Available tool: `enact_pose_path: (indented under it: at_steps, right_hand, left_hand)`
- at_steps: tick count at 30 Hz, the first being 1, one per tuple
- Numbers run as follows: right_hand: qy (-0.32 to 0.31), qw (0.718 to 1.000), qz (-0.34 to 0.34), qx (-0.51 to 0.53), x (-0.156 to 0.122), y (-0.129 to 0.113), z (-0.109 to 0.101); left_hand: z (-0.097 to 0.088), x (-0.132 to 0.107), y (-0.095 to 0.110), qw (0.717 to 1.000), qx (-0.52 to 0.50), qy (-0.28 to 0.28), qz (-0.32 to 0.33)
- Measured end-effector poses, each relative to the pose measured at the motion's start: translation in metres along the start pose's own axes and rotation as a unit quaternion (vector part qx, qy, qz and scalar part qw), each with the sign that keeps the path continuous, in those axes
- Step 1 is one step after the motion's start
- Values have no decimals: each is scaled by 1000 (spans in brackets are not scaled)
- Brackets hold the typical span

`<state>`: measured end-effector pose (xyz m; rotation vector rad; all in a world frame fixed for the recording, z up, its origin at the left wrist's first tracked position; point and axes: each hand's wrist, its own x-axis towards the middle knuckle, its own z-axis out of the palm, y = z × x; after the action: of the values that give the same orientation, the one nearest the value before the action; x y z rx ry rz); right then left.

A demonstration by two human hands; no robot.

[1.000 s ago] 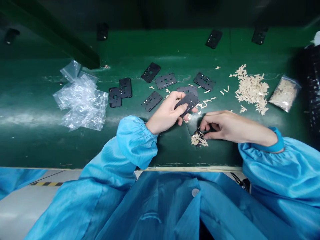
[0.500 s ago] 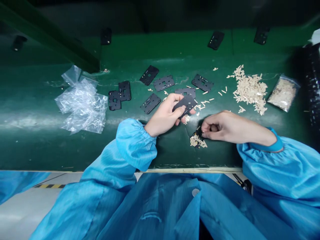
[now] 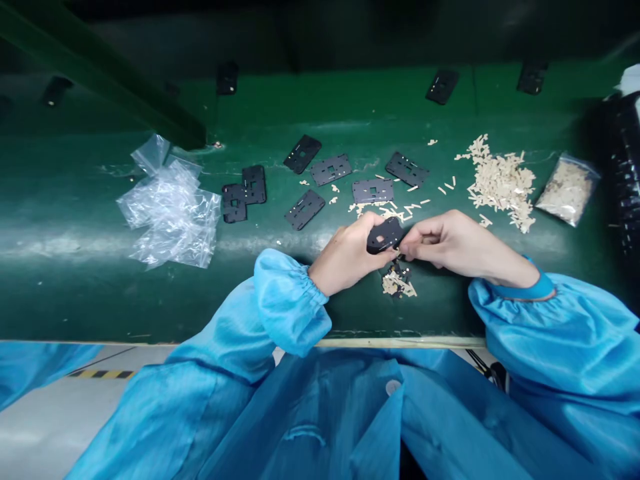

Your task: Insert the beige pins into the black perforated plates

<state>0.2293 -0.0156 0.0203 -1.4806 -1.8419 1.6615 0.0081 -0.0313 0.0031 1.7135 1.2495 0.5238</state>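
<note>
My left hand is closed round a thin black perforated plate, held just above the green belt. My right hand is pinched at the plate's right edge, its fingertips touching the plate; what they hold, if anything, is too small to make out. A small heap of beige strips mixed with dark bits lies on the belt right under both hands. Both arms wear blue sleeves.
Several more black plates lie scattered on the belt beyond the hands. A large pile of beige strips and a filled clear bag sit at the right. Crumpled empty clear bags lie at the left. The belt's near edge runs below.
My left hand has drawn the black plate nearer and lower. My right hand has risen from the small heap and met the plate's right edge.
</note>
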Motion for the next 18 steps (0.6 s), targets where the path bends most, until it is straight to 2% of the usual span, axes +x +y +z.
enact_pose_path:
  at_steps: [2,7,9,11,13,14,16,18]
  right_hand:
    - [21,1000,-8,4,-1,-1,-3]
    - [62,998,23,-5,-2,-2,-13]
    - [65,998,22,-5,-2,-3,-14]
    - [63,998,14,1,-1,-4,-13]
    - [58,998,1,12,-1,-5,-10]
    - [58,998,-6,19,0,-5,-8]
    - [76,996,-19,32,0,-5,-2]
    - [113,992,-32,42,2,-4,6]
  left_hand:
    - [2,0,-1,1000,14,-1,0]
    - [2,-1,1,1000,28,9,1]
    - [0,-1,2,999,32,-18,2]
    - [-3,-1,3,997,14,-70,-5]
    - [-6,1,3,992,-48,-116,-31]
    - [-7,3,3,988,-89,-114,-49]
    - [-9,7,2,984,-152,-53,-74]
    - [-7,10,0,983,-166,45,-64]
